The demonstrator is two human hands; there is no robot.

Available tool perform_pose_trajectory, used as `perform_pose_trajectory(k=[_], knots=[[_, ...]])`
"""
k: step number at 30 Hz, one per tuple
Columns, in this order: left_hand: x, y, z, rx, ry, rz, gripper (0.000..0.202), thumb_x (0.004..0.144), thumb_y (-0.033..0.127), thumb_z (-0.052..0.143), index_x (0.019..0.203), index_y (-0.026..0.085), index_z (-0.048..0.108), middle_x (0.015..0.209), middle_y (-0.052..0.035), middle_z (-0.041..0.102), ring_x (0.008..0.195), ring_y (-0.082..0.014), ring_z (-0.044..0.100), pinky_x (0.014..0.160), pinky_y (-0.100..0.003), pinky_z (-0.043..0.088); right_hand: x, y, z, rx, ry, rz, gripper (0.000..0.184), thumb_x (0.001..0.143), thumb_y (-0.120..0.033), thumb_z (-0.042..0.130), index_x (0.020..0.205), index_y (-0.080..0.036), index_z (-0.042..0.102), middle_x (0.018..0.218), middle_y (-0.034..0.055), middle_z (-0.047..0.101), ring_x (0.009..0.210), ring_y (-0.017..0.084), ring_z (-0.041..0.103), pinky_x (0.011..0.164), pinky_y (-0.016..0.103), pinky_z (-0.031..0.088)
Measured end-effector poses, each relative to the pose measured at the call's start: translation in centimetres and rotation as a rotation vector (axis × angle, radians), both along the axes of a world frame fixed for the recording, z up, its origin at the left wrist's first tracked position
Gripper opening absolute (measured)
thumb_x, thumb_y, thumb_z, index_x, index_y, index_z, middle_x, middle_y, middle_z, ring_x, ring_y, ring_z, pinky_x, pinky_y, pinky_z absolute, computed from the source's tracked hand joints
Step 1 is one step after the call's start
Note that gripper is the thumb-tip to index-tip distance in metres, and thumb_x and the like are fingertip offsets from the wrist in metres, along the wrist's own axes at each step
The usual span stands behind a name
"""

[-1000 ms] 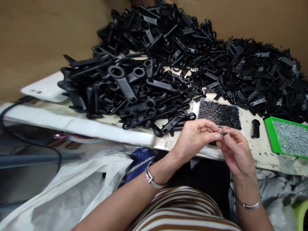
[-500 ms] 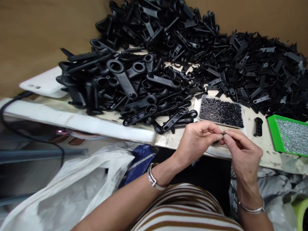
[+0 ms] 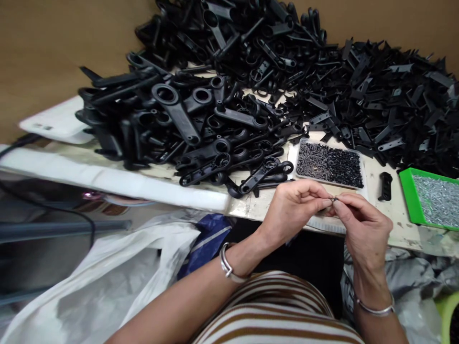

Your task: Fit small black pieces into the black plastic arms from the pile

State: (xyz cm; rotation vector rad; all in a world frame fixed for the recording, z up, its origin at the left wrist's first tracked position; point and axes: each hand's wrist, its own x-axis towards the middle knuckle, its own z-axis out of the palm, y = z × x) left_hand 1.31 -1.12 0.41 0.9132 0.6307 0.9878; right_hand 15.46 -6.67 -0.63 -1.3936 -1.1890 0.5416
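Observation:
My left hand (image 3: 292, 208) and my right hand (image 3: 364, 222) meet fingertip to fingertip over the table's front edge. Both are closed in a pinch, with a small dark part (image 3: 333, 199) between them. Its exact kind is too small to make out, and the fingers cover most of it. Just beyond my hands sits a clear plastic box (image 3: 363, 172), with tiny grey coil-like pieces in its left half and small black pieces in its right. A short black plastic piece (image 3: 386, 186) lies by itself to the right of the box.
A large heap of black plastic arms with ring ends (image 3: 175, 110) covers the table's left and back. Flat black pieces (image 3: 387, 100) are piled at the right. A green tray (image 3: 409, 196) holds shiny metal pins or screws. A white device (image 3: 57, 119) stands far left.
Both hands keep their pinch in nearly the same place. The part between the fingertips looks slightly turned and shows a lighter, metallic glint. The view has shifted a little.

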Motion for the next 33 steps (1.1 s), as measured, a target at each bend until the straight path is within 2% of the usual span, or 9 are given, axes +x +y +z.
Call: perform_pose_trajectory(k=[9, 14, 23, 25, 27, 30, 33], knots=[[-0.2, 0.1, 0.0, 0.075, 0.123, 0.032, 0.017, 0.07, 0.025, 0.081, 0.068, 0.014, 0.067, 0.065, -0.0025, 0.072, 0.063, -0.0162, 0.07, 0.063, -0.025, 0.06, 0.4, -0.3, 1.2, 0.007, -0.376, 0.049, 0.007, 0.085, -0.02, 0.068, 0.087, -0.023, 0.074, 0.088, 0.0031, 0.074, 0.076, 0.017, 0.07, 0.069, 0.03, 0.06], [-0.4, -0.2, 0.2, 0.221, 0.274, 0.104, 0.007, 0.074, 0.013, 0.071, 0.069, 0.016, 0.07, 0.068, -0.0006, 0.072, 0.063, -0.0132, 0.069, 0.061, -0.021, 0.057, 0.0, -0.7, 1.7, 0.106, -0.65, 0.05, 0.017, 0.087, -0.011, 0.063, 0.096, -0.023, 0.072, 0.093, 0.0041, 0.074, 0.083, 0.017, 0.071, 0.08, 0.03, 0.059], [-0.7, -0.3, -0.3, 0.524, 0.467, 0.085, 0.016, 0.082, 0.007, 0.062, 0.078, 0.018, 0.072, 0.076, 0.0011, 0.075, 0.07, -0.0122, 0.07, 0.068, -0.018, 0.052, -0.1, -0.5, 2.0, 0.206, -1.01, 0.091, 0.022, 0.087, -0.007, 0.06, 0.104, -0.019, 0.066, 0.089, 0.0061, 0.073, 0.083, 0.017, 0.07, 0.081, 0.028, 0.056], [-1.0, -0.1, -0.1, 0.598, 0.508, 0.055, 0.016, 0.083, 0.006, 0.061, 0.083, 0.018, 0.071, 0.079, 0.0009, 0.076, 0.071, -0.0118, 0.07, 0.068, -0.018, 0.051, 0.2, -0.2, 2.0, 0.208, -0.99, 0.105, 0.02, 0.086, -0.007, 0.06, 0.101, -0.02, 0.066, 0.086, 0.0052, 0.073, 0.08, 0.016, 0.07, 0.08, 0.028, 0.056], [-1.7, 0.0, 0.3, 0.737, 0.604, 0.071, 0.015, 0.086, 0.009, 0.059, 0.089, 0.018, 0.07, 0.085, -0.0003, 0.076, 0.076, -0.0127, 0.07, 0.071, -0.02, 0.05, 0.7, -0.2, 2.0, 0.184, -0.904, 0.105, 0.017, 0.087, -0.009, 0.06, 0.096, -0.021, 0.067, 0.085, 0.0039, 0.073, 0.077, 0.016, 0.07, 0.079, 0.028, 0.057], [-2.8, -0.2, 0.5, 1.037, 0.879, 0.133, 0.017, 0.092, 0.012, 0.052, 0.099, 0.019, 0.066, 0.105, -0.0061, 0.074, 0.093, -0.0173, 0.069, 0.08, -0.028, 0.047, 1.9, -0.4, 1.7, 0.114, -0.823, 0.098, 0.014, 0.088, -0.013, 0.06, 0.092, -0.023, 0.069, 0.085, 0.0031, 0.074, 0.076, 0.016, 0.07, 0.076, 0.029, 0.058], [-3.5, -0.4, -0.1, 1.212, 1.13, 0.055, 0.017, 0.094, 0.011, 0.048, 0.105, 0.016, 0.061, 0.114, -0.011, 0.07, 0.102, -0.0207, 0.066, 0.082, -0.033, 0.042, 2.7, -0.8, 1.2, 0.049, -0.81, 0.114, 0.01, 0.087, -0.016, 0.061, 0.09, -0.022, 0.069, 0.084, 0.0033, 0.074, 0.073, 0.016, 0.07, 0.072, 0.029, 0.058]])
